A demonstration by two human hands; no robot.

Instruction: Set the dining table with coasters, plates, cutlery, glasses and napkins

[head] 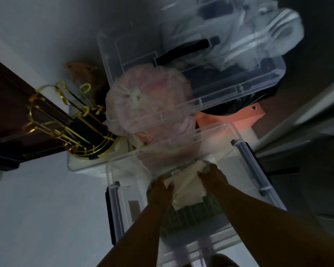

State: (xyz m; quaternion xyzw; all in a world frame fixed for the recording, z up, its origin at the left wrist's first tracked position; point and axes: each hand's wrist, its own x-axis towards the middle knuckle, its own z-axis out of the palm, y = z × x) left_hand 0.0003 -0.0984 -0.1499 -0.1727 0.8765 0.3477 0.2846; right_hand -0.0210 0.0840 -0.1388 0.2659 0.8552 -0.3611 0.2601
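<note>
Both my hands reach down into a clear plastic storage box (245, 157) on the floor. Inside it lies a round grey-green woven piece (193, 214) with a folded cream cloth, perhaps napkins (187, 186), on top. My left hand (160, 191) grips the cloth's left edge. My right hand (210, 175) holds its right side near the far rim of the woven piece. The scene is dim and blurred, so finer detail is hidden.
A tied pink mesh bag (143, 101) and the box's clear lid (181, 60) lean behind. A gold wire rack (66, 120) stands on a white container at the left by a dark wooden door (10, 112). A salmon box (239, 118) sits at the right.
</note>
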